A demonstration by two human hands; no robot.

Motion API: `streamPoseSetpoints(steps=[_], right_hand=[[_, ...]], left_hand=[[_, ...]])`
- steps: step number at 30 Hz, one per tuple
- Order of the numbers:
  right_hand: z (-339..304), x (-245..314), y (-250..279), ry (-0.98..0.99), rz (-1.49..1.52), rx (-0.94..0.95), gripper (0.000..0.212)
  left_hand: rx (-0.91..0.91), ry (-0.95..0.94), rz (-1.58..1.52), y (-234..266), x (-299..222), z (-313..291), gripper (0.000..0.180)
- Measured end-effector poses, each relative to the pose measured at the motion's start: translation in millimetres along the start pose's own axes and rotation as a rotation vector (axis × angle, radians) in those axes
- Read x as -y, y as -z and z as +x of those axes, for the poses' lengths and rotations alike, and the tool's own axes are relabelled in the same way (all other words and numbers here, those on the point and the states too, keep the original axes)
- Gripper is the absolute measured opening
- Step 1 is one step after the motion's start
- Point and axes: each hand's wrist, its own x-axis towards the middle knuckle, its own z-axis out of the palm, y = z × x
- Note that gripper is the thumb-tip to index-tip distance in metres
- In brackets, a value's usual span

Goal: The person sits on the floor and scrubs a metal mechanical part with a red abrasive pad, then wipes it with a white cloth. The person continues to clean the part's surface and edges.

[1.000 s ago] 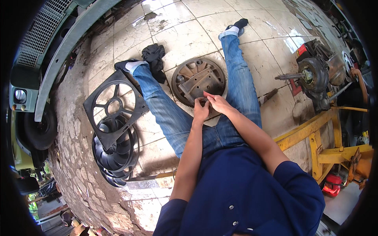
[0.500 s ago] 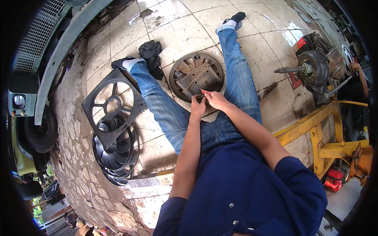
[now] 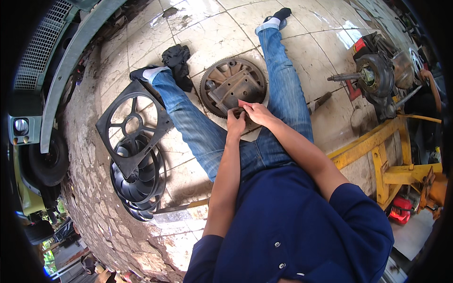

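The head view shows, at the lower middle of the frame, the person's dark blue shirt (image 3: 302, 231), with both bare forearms going up to the centre. The left hand (image 3: 235, 123) is curled, its fingertips pressing on the near edge of the flywheel (image 3: 232, 87); whether it pinches some small part cannot be told. The right hand (image 3: 255, 112) lies just beside it, fingers bent over the same rim, and seems to grip a small thing there, too small to name. Compared with a second ago, both hands stay at nearly the same spot on the rim, only the view has shifted a little, so the work on this edge looks not finished. The toothed flywheel lies flat on the tiled floor (image 3: 207, 28) between the legs in jeans. Upper left of it lies a black rag (image 3: 177, 59). At the left lies a black fan shroud (image 3: 132, 125) over a fan.
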Motion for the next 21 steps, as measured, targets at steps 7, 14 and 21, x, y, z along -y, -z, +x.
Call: streamPoseSetpoints(steps=[7,14,21], right_hand=[[1.7,0.5,4.8,-0.028,0.069,-0.064,0.042],[2.0,1.2,-0.7,0.025,-0.011,-0.045,0.037],[3.1,-4.8,-3.6,0.081,0.017,-0.095,0.038]], left_hand=[[0.098,-0.055,-0.058,0.4,-11.6,-6.8,0.036],[0.022,-0.026,-0.023,1.1,-6.1,-1.5,0.037],[0.037,-0.08,-0.038,-0.2,-2.4,1.3,0.036]])
